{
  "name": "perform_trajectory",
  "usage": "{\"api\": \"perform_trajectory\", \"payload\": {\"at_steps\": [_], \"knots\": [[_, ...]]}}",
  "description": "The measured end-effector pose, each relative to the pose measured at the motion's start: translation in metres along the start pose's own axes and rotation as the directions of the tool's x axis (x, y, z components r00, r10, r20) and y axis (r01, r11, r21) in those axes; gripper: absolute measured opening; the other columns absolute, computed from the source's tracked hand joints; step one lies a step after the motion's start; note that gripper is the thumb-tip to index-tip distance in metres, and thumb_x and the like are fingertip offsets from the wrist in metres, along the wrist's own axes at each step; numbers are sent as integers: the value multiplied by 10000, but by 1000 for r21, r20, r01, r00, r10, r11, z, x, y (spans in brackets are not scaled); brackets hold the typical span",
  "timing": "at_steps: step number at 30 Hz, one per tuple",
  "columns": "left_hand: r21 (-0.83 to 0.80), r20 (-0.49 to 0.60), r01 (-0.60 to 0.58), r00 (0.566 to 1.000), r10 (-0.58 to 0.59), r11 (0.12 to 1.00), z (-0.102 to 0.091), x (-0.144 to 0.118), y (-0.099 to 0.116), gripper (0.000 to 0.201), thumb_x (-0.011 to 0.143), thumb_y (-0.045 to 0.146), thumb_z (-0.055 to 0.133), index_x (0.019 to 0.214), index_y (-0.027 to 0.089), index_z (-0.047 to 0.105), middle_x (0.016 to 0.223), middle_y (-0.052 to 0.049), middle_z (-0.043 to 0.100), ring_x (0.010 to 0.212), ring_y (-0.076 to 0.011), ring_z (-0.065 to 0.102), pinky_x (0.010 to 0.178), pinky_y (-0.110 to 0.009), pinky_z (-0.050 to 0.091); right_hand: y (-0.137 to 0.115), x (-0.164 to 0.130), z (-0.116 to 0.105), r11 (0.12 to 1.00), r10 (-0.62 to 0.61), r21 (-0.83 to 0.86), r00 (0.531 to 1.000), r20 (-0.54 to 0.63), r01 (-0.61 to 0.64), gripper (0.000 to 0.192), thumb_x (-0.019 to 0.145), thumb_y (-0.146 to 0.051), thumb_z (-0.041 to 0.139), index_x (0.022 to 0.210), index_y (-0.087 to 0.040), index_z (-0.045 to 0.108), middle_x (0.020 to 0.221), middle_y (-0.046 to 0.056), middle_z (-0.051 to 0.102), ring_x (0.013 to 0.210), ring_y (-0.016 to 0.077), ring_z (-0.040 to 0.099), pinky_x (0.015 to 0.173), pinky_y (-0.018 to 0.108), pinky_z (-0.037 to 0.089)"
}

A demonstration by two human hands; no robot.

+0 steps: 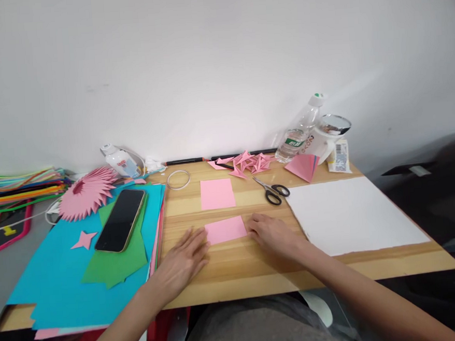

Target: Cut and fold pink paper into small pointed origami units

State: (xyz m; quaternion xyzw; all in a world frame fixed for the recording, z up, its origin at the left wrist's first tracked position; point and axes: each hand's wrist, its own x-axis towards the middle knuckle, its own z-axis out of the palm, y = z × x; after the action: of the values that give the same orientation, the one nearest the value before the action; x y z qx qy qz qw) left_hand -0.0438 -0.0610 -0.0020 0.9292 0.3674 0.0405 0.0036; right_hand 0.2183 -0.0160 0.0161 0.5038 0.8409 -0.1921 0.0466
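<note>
A pink paper rectangle (pixel 226 230) lies on the wooden table just in front of me, slightly tilted. My left hand (pixel 185 259) rests flat at its left end, fingers stretched out and fingertips touching the edge. At the right end, my right hand (pixel 273 233) has its fingers curled together on the paper's edge; the thumb is mostly hidden. Behind the rectangle lies a flat pink square sheet (pixel 217 194). Scissors (pixel 273 190) with black handles lie closed beyond my right hand.
Folded pink paper pieces (pixel 250 162) lie by the wall. A phone (pixel 121 220) sits on green and blue paper (pixel 59 276) at left, near a pink pleated ring (pixel 87 193). White board (pixel 355 216), water bottle (pixel 298 132) and mug (pixel 322 140) stand or lie at right.
</note>
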Motion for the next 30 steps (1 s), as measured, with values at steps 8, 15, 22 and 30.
{"api": "perform_trajectory", "payload": {"at_steps": [8,15,22,30], "knots": [[74,-364,420,856,-368,904,-10,-15,-25,347,941,249,347,1206,146,545,1175,-133,580,1138,-242,527,923,-401,467,16,-4,12,974,35,228,988,-150,0,179,861,-142,461,722,-157,573,753,48,621,685,163,561,616,254,374],[152,-320,889,458,-829,432,-29,-28,-99,701,853,371,450,1386,-37,246,1164,-301,507,1046,-403,519,817,-487,432,2,11,10,929,25,352,932,-363,113,120,868,-132,479,857,-141,599,903,85,606,829,184,556,752,303,443],[122,-275,945,326,-904,304,-21,-24,-123,814,781,414,542,1431,53,210,1075,-247,571,1009,-403,537,860,-464,377,-5,35,30,922,-58,320,895,-442,217,206,820,-107,563,1014,-166,600,1084,113,569,1053,253,493,914,418,434],[17,-350,935,336,-874,353,-42,-33,-112,788,732,502,570,1327,18,388,1155,-250,560,1101,-407,486,862,-449,385,-2,35,37,881,-6,432,917,-400,194,265,750,-61,600,976,-200,604,1034,84,558,980,238,527,875,396,454]]}}
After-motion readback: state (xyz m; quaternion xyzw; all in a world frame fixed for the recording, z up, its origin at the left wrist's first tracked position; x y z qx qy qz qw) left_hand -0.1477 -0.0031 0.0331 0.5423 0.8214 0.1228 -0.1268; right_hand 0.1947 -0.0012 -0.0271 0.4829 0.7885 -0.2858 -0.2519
